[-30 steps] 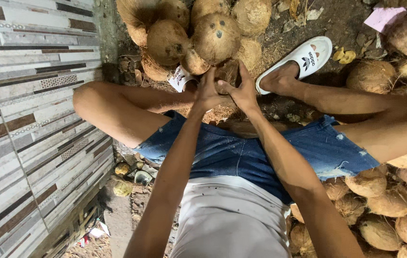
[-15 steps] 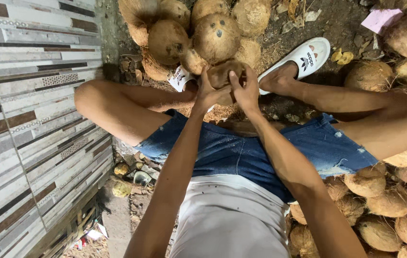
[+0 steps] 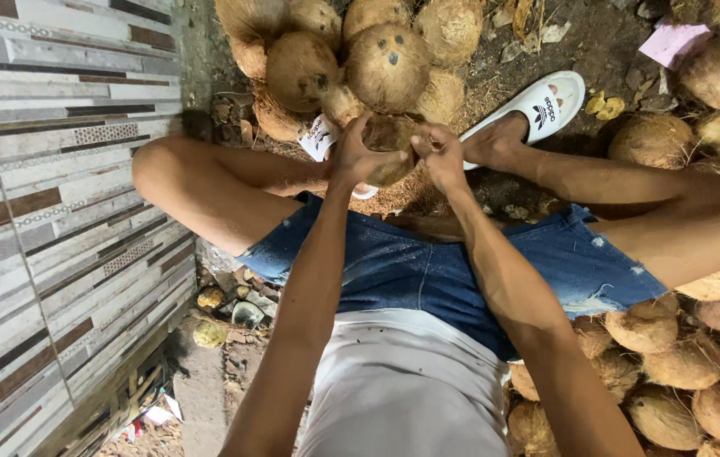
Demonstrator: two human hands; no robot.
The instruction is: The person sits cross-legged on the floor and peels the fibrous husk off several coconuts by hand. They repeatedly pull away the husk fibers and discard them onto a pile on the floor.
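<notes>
Your left hand (image 3: 358, 156) and right hand (image 3: 443, 154) gripped a brown husked coconut (image 3: 391, 144) from either side, between your knees. A heap of round fibrous coconuts (image 3: 360, 59) lay just beyond it, with a white rubber slide sandal (image 3: 538, 106) to its right. A striped tiled wall (image 3: 47, 211) stood at your left, and more pale husked coconuts (image 3: 681, 372) lay by your right thigh.

Brown, fibrous coconut (image 3: 391, 145); beyond it, white slide sandal (image 3: 538, 106) with black marking. Nearer than it, faded blue denim shorts (image 3: 428, 267). Left of it, grey-and-brown striped tiles (image 3: 47, 195).

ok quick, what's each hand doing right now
Left hand: closed on the brown coconut.
Right hand: closed, gripping the same coconut's edge.
</notes>
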